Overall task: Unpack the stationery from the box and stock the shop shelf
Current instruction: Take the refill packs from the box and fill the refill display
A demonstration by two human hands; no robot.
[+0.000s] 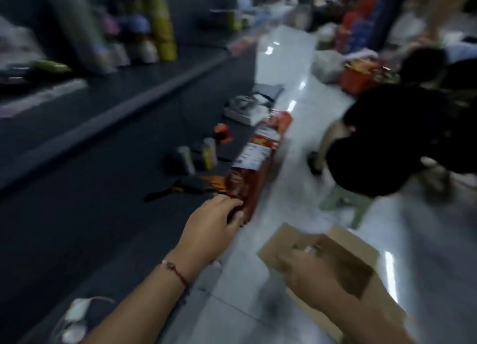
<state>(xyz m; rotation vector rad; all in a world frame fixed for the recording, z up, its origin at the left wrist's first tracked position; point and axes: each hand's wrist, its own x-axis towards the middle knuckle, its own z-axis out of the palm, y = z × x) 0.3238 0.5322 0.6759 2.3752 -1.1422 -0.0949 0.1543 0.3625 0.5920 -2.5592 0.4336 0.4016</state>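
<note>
Left hand (216, 221) curled on near end of red packs (258, 160) lining shelf (116, 142) edge, presumably squaring them. Right hand (309, 274), five o'clock, at cardboard box (348, 261); grip unclear, blurred.

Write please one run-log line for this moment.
left hand: grips near end of red packs on dark shelf | right hand: at cardboard box, grip unclear | view: blurred
</note>
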